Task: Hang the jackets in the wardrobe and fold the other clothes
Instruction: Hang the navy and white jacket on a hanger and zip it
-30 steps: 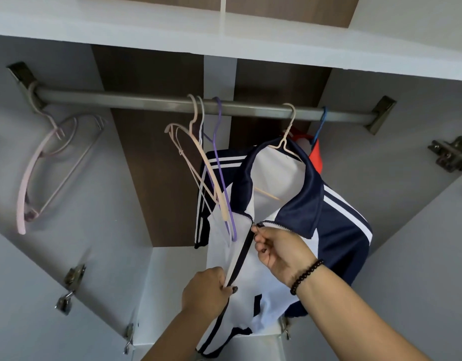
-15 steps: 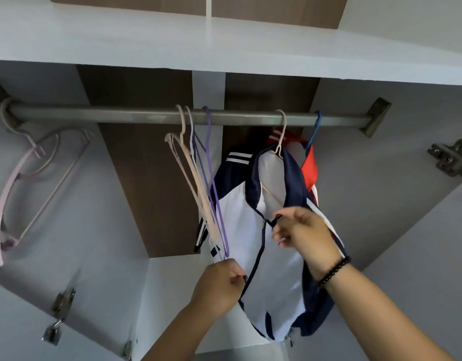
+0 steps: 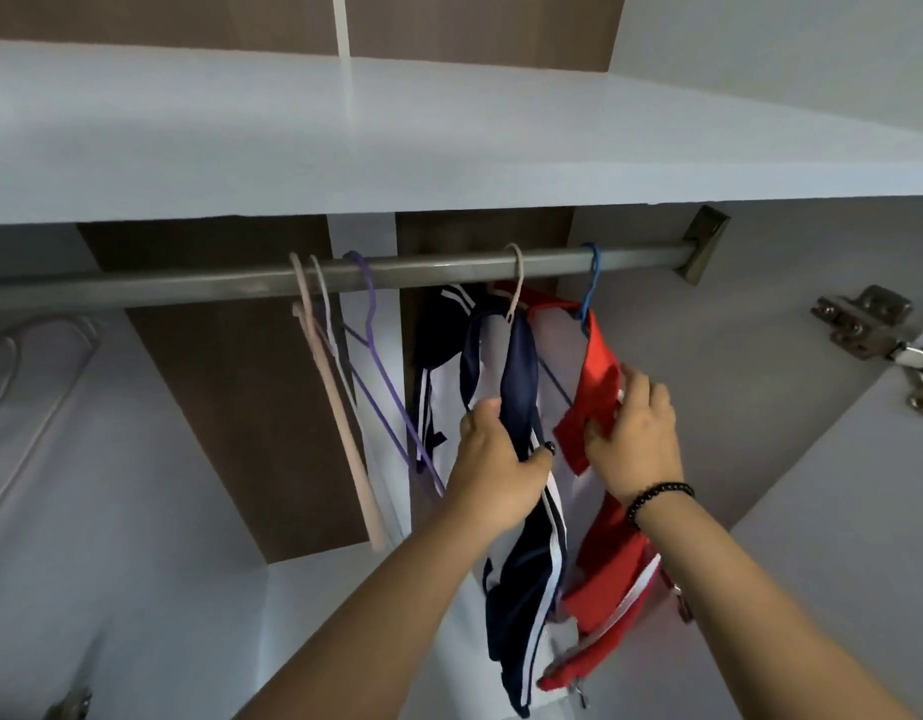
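Observation:
Two jackets hang from the grey rail (image 3: 199,285) inside the wardrobe. The navy and white jacket (image 3: 524,589) hangs on a beige hanger (image 3: 516,283). My left hand (image 3: 493,472) grips its navy collar edge. To its right a red and white jacket (image 3: 612,563) hangs on a blue hanger (image 3: 590,283). My right hand (image 3: 633,433), with a black bead bracelet on the wrist, holds the red collar, fingers laid over the cloth. The two jackets hang side by side, nearly touching.
Three bare hangers, beige (image 3: 339,407), white (image 3: 326,309) and purple (image 3: 384,376), hang left of the jackets. A pink hanger (image 3: 28,387) hangs at the far left. A white shelf (image 3: 397,148) runs above the rail. A door hinge (image 3: 864,324) sticks out at the right.
My left hand has moved up from the zip bottom to the navy collar. My right hand left the navy jacket's zip and went right onto the red jacket. The view tilted upward.

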The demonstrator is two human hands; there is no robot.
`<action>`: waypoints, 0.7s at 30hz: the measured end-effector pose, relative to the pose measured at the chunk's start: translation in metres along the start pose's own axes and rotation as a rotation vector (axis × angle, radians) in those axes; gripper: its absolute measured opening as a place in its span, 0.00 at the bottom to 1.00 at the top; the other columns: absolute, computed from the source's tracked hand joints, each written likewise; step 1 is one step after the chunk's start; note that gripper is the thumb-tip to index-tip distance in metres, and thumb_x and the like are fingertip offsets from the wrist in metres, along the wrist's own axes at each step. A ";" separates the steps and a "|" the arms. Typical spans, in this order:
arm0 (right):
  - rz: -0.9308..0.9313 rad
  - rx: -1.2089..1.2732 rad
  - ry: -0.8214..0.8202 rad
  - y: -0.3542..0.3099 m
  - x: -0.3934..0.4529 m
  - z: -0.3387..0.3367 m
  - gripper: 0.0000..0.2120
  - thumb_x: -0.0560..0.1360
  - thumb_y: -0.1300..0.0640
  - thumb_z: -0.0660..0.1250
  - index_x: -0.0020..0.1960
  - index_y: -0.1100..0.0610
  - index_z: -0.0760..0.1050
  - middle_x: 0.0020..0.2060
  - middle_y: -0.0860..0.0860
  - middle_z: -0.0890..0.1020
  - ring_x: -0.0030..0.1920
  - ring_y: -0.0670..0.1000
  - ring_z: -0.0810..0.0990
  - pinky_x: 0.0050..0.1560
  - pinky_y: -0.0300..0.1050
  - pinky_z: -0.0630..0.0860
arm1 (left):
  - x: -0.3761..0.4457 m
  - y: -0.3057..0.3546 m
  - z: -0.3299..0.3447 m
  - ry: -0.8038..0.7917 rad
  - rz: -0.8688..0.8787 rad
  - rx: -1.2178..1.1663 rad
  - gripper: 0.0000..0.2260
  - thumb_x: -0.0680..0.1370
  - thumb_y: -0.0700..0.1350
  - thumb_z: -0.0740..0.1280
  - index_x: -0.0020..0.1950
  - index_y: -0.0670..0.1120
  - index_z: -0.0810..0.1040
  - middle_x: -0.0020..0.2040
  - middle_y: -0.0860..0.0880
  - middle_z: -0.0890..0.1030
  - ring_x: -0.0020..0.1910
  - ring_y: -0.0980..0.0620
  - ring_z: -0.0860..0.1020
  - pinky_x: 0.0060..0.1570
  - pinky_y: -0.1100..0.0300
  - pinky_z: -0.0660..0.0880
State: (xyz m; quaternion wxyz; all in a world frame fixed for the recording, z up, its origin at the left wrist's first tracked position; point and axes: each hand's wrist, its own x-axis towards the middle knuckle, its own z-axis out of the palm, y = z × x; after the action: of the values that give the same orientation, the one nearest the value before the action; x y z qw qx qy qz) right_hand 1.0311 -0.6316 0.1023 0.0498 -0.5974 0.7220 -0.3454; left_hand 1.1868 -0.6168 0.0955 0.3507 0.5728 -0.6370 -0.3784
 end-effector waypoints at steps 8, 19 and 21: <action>0.052 0.019 -0.240 0.010 0.007 0.009 0.13 0.79 0.56 0.60 0.63 0.57 0.67 0.36 0.56 0.78 0.38 0.59 0.78 0.37 0.44 0.69 | 0.051 0.021 0.010 -0.024 0.031 0.284 0.47 0.75 0.41 0.71 0.78 0.44 0.36 0.75 0.40 0.62 0.67 0.40 0.71 0.62 0.49 0.73; 0.078 0.084 0.045 0.031 0.012 -0.021 0.06 0.76 0.65 0.60 0.41 0.64 0.72 0.31 0.58 0.78 0.33 0.61 0.74 0.32 0.46 0.60 | 0.066 0.054 0.031 -0.276 0.234 0.355 0.43 0.76 0.37 0.66 0.79 0.47 0.38 0.74 0.39 0.65 0.67 0.39 0.71 0.63 0.50 0.72; 0.095 0.057 0.043 0.038 0.015 -0.032 0.06 0.76 0.64 0.60 0.41 0.62 0.73 0.31 0.56 0.78 0.34 0.59 0.74 0.31 0.45 0.64 | 0.067 0.062 0.039 -0.288 0.256 0.328 0.43 0.77 0.38 0.66 0.79 0.46 0.38 0.75 0.39 0.64 0.68 0.38 0.71 0.64 0.49 0.72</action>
State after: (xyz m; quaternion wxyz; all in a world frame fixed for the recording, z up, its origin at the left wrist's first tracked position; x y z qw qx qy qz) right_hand 0.9801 -0.6297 0.1104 0.0676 -0.5532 0.7404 -0.3758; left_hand 1.1169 -0.6769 0.1328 0.2038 0.4769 -0.8006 -0.3000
